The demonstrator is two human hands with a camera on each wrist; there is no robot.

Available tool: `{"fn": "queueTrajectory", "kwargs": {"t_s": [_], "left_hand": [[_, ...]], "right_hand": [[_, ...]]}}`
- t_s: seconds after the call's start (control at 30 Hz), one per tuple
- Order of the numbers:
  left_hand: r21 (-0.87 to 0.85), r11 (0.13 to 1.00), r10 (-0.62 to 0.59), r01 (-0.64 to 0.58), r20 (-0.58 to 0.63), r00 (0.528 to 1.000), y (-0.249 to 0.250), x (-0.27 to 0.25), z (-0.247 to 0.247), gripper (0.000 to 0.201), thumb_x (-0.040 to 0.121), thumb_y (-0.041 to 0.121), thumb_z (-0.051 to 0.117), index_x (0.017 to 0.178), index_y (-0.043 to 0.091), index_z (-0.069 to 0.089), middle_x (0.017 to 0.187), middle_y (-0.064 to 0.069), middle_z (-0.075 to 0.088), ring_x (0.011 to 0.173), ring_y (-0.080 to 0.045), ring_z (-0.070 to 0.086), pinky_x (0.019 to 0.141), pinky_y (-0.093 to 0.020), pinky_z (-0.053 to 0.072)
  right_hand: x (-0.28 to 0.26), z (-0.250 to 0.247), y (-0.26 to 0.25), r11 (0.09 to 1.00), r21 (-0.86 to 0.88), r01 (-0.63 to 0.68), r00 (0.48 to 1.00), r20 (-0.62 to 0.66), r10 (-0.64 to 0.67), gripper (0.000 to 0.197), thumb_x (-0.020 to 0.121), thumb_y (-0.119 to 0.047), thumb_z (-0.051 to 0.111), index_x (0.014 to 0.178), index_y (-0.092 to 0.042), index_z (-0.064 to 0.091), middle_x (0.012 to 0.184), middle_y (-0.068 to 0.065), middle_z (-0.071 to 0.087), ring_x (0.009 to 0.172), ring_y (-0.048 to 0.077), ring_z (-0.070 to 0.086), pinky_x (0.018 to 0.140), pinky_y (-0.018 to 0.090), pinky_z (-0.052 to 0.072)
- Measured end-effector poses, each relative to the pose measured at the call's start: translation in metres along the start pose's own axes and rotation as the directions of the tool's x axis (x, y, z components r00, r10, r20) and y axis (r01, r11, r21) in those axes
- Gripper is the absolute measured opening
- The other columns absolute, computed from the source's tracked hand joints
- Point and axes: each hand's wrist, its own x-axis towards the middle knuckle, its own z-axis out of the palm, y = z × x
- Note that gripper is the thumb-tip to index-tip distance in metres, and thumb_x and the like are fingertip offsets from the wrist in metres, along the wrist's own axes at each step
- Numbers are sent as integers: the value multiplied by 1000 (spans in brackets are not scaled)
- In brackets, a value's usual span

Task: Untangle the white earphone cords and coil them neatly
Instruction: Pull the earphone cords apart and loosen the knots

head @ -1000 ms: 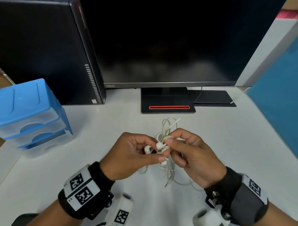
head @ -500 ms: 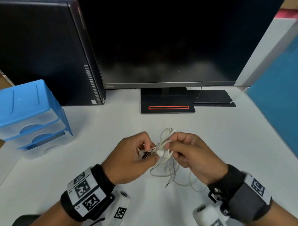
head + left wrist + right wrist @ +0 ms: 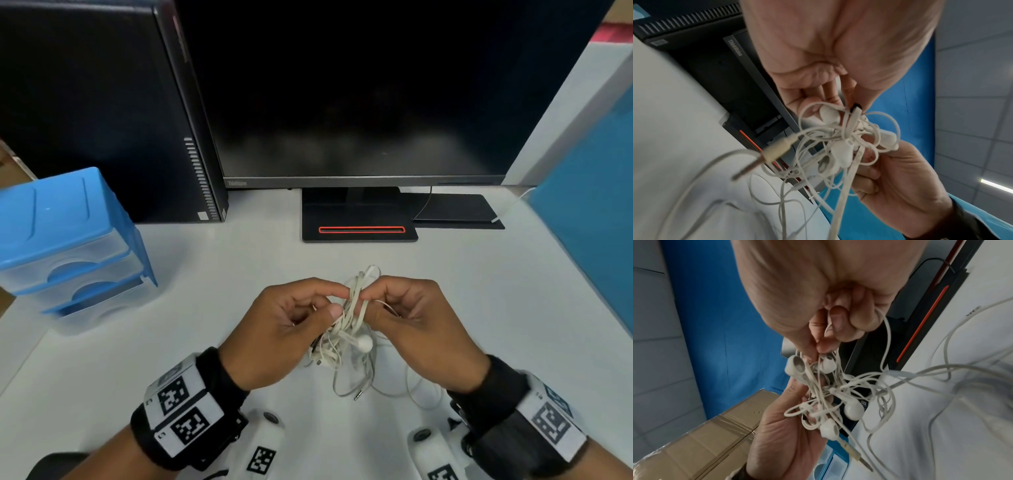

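A tangled bundle of white earphone cords (image 3: 346, 339) hangs between both hands above the white table (image 3: 205, 308). My left hand (image 3: 337, 301) pinches strands at the top of the bundle between thumb and forefinger. My right hand (image 3: 368, 303) pinches neighbouring strands right beside it. One earbud (image 3: 364, 342) dangles below the fingers, and a jack plug (image 3: 358, 396) lies on the table with loose loops. In the left wrist view the knot (image 3: 844, 142) holds several earbuds, and another plug (image 3: 777, 149) sticks out. The right wrist view shows the tangle (image 3: 828, 394) draped over the left palm.
A dark monitor (image 3: 359, 102) on its stand base (image 3: 359, 229) fills the back, with a black computer tower (image 3: 102, 102) to its left. A blue drawer unit (image 3: 68, 240) stands at the left. A blue partition (image 3: 589, 222) bounds the right side.
Both hands have shifted their pinch from the earbuds to strands higher in the bundle. The knot now hangs lower, with an earbud dangling under the fingers.
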Motion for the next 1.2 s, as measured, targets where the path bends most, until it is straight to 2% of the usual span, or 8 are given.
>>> {"fn": "queueTrajectory", "kwargs": {"t_s": [0.2,0.3,0.5,0.63,0.77,0.9,1.1,1.2], "left_hand": [[43,998,-42,41,6,999,0,-1,0,27,82,13,75,100,32,74,78,0,70,55,-24,53,55,-29,49],[115,992,-38,41,-32,999,1,-2,4,37,80,10,76,103,39,73,80,3,70,49,-22,48,51,-22,45],[420,898,182,-132,-82,980,1,-5,3,31,81,22,75,106,40,70,77,16,66,43,-5,36,49,-14,38],[408,899,208,-156,-84,975,4,-7,7,29,84,19,66,108,36,71,78,12,68,39,-13,38,46,-19,41],[260,962,121,-81,-139,983,-1,-3,1,26,88,7,66,100,29,71,76,8,73,42,-26,51,51,-23,46],[312,945,159,-102,-164,974,-2,-2,1,15,85,16,74,90,30,77,46,4,58,40,-16,50,52,-19,44],[474,856,315,-208,-157,936,-2,-1,0,7,87,11,71,84,16,75,63,9,64,48,-8,54,54,-10,41],[484,845,351,-227,-182,919,-5,-2,2,9,92,14,64,89,17,71,72,6,70,59,-9,62,56,-19,48]], "right_hand": [[0,-2,1,998,-57,5,1000,26,-4,22,74,-30,71,72,-7,67,73,29,61,64,25,52,63,36,43],[-1,-1,3,997,-82,-7,998,62,12,10,78,-18,68,75,-9,67,76,30,59,66,25,52,64,37,43],[-5,0,-1,999,-30,-13,984,176,18,10,83,-16,77,88,-10,71,75,6,65,70,12,57,66,23,46],[-3,3,4,999,-45,11,996,88,-7,11,93,-11,65,86,-9,74,85,20,71,80,36,67,79,43,54],[0,-2,3,999,39,-29,994,111,25,14,95,-8,60,95,2,70,98,21,73,96,39,68,95,50,54],[0,-2,4,999,46,-22,990,139,15,13,94,-9,61,94,-1,71,95,13,75,93,27,71,91,39,55],[1,-4,4,999,37,-30,991,130,25,12,94,-4,60,91,0,71,85,15,72,78,12,65,75,21,50],[2,-5,1,996,67,-54,990,132,45,13,94,1,57,87,5,68,65,-5,67,58,-1,59,59,9,44]]}}
